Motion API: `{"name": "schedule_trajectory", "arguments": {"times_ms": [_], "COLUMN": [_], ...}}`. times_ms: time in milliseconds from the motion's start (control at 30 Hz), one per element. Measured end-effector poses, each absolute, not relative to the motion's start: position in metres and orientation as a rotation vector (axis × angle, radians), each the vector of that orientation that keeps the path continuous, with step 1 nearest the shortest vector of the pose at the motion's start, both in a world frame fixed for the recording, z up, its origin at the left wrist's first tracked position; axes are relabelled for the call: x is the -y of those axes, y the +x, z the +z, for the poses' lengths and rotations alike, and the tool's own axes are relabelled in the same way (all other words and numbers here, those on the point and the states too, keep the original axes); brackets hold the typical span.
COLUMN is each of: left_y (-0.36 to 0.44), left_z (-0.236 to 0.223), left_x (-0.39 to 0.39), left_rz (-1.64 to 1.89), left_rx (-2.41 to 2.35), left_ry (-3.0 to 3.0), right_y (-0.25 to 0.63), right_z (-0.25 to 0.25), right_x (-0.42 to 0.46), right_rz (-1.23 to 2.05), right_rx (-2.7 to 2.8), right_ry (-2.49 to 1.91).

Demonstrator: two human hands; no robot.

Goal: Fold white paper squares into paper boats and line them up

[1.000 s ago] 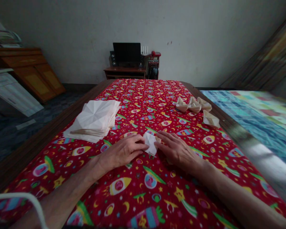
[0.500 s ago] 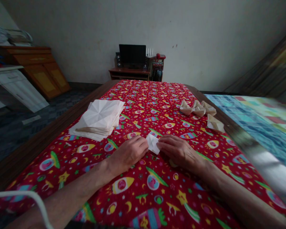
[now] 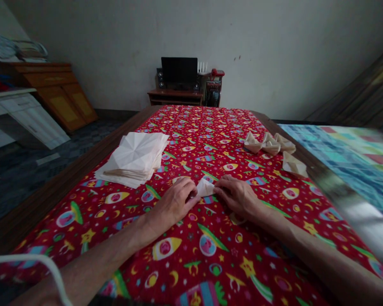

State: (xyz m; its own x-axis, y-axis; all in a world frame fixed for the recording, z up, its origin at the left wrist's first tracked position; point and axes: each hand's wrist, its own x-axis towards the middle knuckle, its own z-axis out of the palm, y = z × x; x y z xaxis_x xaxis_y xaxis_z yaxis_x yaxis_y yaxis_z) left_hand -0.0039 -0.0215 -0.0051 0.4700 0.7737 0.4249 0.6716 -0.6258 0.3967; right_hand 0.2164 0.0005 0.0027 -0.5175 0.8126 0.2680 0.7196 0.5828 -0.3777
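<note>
A small piece of folded white paper, now roughly triangular, lies between my hands just above the red patterned tablecloth. My left hand pinches its left corner between thumb and fingers. At the right corner, my right hand pinches it the same way, its fingertips partly hiding the edge. Left of the hands rests a stack of creased paper sheets. Several folded paper boats stand on the cloth to the right, one of them nearer to me.
A white cable curves across the lower left, over my left forearm. The dark wooden table edge shows past the cloth. Beyond the table are a monitor on a desk and a wooden cabinet; a bed is at the right.
The paper has gone from a flat, diamond-like square to a folded triangle. Both hands keep hold of it, with fingers shifted at the corners. The whole view has moved slightly.
</note>
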Motion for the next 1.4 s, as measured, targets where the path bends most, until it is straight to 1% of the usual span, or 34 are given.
{"name": "schedule_trajectory", "arguments": {"times_ms": [333,567,1133,1200,1300,1400], "left_y": [-0.006,-0.004,0.002,0.002,0.002,0.001], "left_z": [-0.012,-0.01,-0.004,-0.001,0.002,0.003], "left_x": [0.015,0.014,0.02,0.022,0.027,0.031], "left_rz": [0.901,0.911,0.935,0.879,0.688,0.533], "left_rx": [-1.276,-1.331,-1.427,-1.343,-1.167,-1.1], "left_ry": [2.477,2.42,2.52,2.661,2.87,2.931], "right_y": [0.207,0.204,0.204,0.204,0.205,0.205], "right_z": [0.01,0.008,0.015,0.016,0.016,0.015], "right_x": [0.004,0.003,-0.005,-0.005,-0.006,-0.005], "right_rz": [0.228,0.164,0.22,0.223,0.21,0.192], "right_rx": [2.412,2.415,2.423,2.428,2.446,2.449], "right_ry": [-1.468,-1.488,-1.552,-1.544,-1.522,-1.523]}}
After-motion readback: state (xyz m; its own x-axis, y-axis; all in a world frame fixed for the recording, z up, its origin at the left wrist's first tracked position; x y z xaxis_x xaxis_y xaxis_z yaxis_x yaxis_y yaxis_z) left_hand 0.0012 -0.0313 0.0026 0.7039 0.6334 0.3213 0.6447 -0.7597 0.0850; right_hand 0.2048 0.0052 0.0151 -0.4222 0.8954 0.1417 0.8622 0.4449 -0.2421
